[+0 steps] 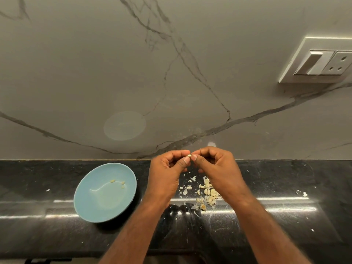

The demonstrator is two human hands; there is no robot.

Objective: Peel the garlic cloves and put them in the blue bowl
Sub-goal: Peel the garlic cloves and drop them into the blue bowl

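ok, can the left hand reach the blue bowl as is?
Probably yes. The blue bowl sits just left of the left hand, nothing lying between, though it is pinching a garlic clove.

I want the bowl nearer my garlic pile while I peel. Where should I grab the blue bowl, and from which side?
Probably pinch the blue bowl at its near-right rim, coming from the right: the shallow flared wall offers a lip, and the peeled cloves lie further inside.

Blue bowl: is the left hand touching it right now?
Apart. The head view shows dark counter between the rim of the blue bowl and the left hand, which pinches a garlic clove.
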